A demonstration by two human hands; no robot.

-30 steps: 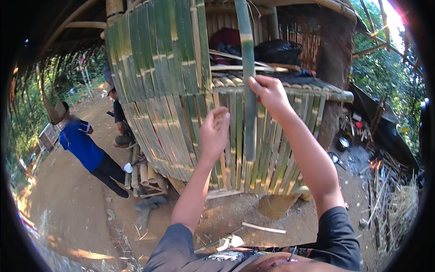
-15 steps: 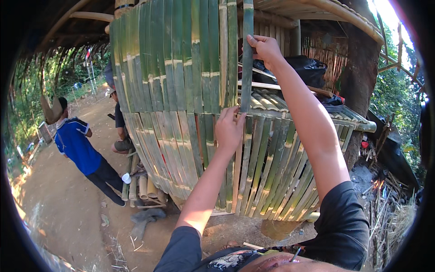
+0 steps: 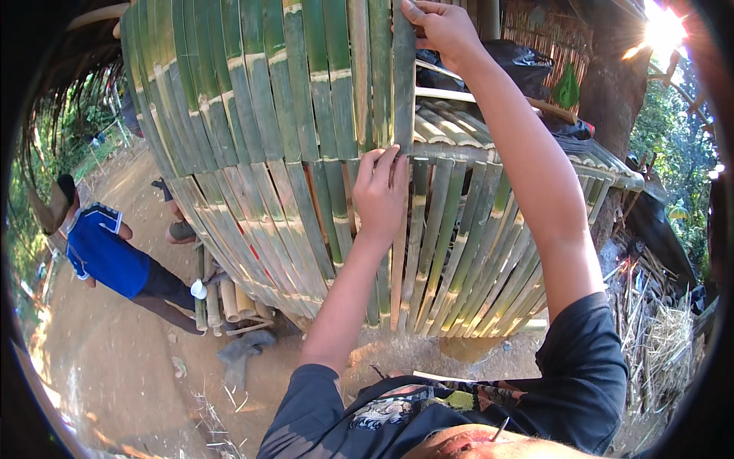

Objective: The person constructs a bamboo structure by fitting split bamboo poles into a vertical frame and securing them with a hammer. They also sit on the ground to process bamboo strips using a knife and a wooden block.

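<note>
An upright green bamboo slat (image 3: 404, 92) stands at the right-hand end of the upper row of slats on a bamboo wall (image 3: 260, 99). High up, my right hand (image 3: 443, 32) pinches this slat by its edges, thumb on the near side. Lower down, my left hand (image 3: 380, 195) has its fingers closed at the slat's bottom end, where it meets the horizontal rail above the lower row. To its left, neighbouring slats sit side by side. The lower row of slats (image 3: 459, 252) runs on to the right, with narrow gaps between pieces.
Right of the slat, an opening shows split-bamboo pieces (image 3: 451, 128) and a black plastic bag (image 3: 520, 65). A person in a blue shirt (image 3: 107, 241) stands at left, near stacked bamboo poles (image 3: 229, 300) and a white cup (image 3: 199, 289). Dry straw (image 3: 665, 344) lies at right.
The view has tilted downward and shifted, so the wall sits higher in the picture. Both hands keep their places on the slat.
</note>
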